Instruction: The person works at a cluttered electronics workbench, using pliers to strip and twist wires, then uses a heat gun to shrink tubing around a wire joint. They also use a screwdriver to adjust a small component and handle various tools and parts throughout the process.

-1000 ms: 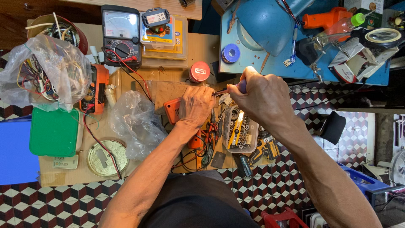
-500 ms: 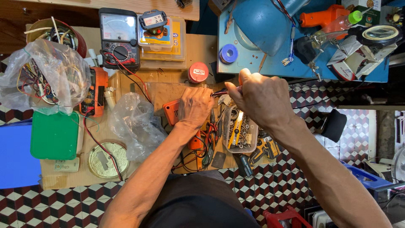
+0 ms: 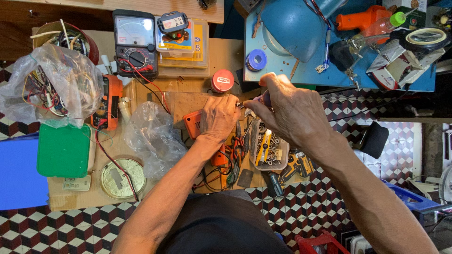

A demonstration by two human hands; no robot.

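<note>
We look down on a crowded tabletop (image 3: 226,56) of wood and cardboard, with a blue lamp shade (image 3: 292,26) at its far edge and a clear plastic bag of wires (image 3: 47,84) at the left. Nearer us lie a green lidded box (image 3: 63,150), a second crumpled bag (image 3: 155,138) and an analogue meter (image 3: 134,42) with red and black leads.

Our left hand (image 3: 219,117) lies palm-down over an orange device (image 3: 193,123), hiding most of it; only an orange corner shows, so we cannot tell its kind. The fingers press closed on its far end. Our right hand (image 3: 289,110) is curled closed around a screwdriver (image 3: 265,99), of which only a scrap of dark handle and a short metal tip show, the tip meeting the left fingertips just beside the device. What the tip touches is too small to make out.

Against the frames before, both hands have stayed in place, the right one slightly turned; nothing else has shifted.

A small clear tray of screws (image 3: 268,150) sits under the right wrist, and a red round cap (image 3: 222,81) stands just beyond the left hand.
</note>
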